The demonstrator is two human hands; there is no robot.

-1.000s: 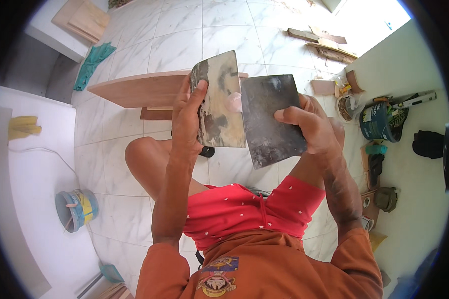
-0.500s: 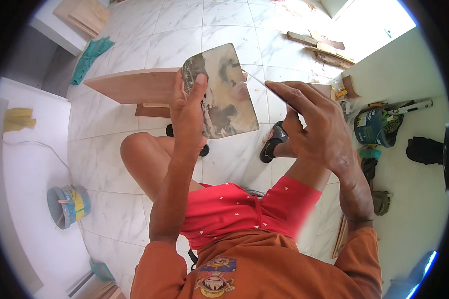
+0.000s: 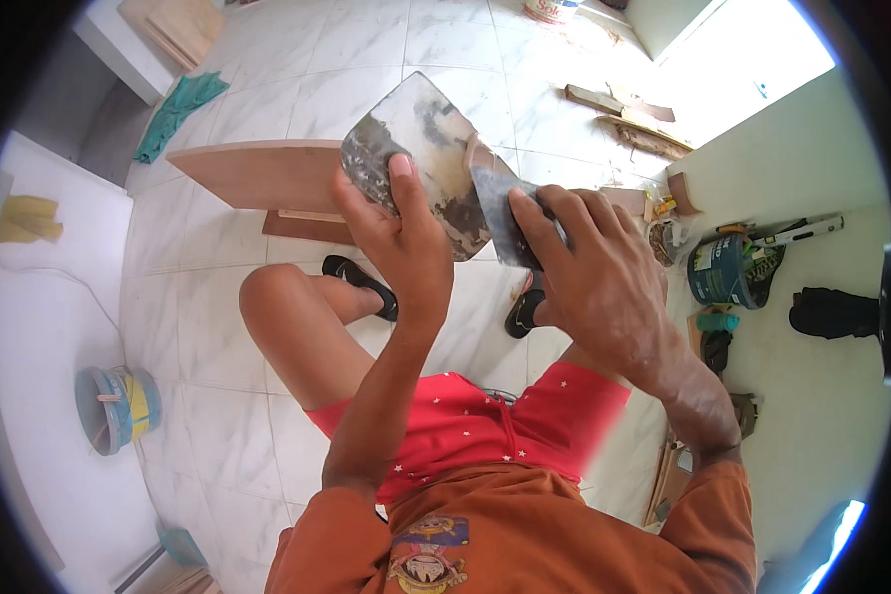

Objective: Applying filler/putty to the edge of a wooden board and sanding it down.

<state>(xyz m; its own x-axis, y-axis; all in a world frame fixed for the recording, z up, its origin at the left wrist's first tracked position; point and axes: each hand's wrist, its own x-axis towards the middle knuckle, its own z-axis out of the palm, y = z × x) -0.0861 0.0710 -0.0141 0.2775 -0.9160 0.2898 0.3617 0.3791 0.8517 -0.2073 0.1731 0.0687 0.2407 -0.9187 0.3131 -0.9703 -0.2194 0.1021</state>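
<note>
My left hand [image 3: 398,233] grips a wide metal scraper blade [image 3: 424,139] smeared with dried grey filler, held up in front of me with the thumb on its face. My right hand [image 3: 592,277] holds a second, darker scraper blade [image 3: 493,213] whose edge lies against the lower right part of the first blade. Both blades are above my knees; I sit in red shorts with black sandals on a white tiled floor. Behind the blades a brown wooden board [image 3: 257,173] lies on the floor.
A teal cloth [image 3: 178,111] lies at the far left beside a white ledge. A small blue and yellow bucket [image 3: 114,408] stands at the left. At the right are a dark tub of tools [image 3: 728,269], wood offcuts [image 3: 624,109] and a black object [image 3: 834,311].
The dark blade was held up in my right hand, dropped out of sight half a second ago, and is back now, pressed against the filler-smeared blade. The left hand has lowered slightly.
</note>
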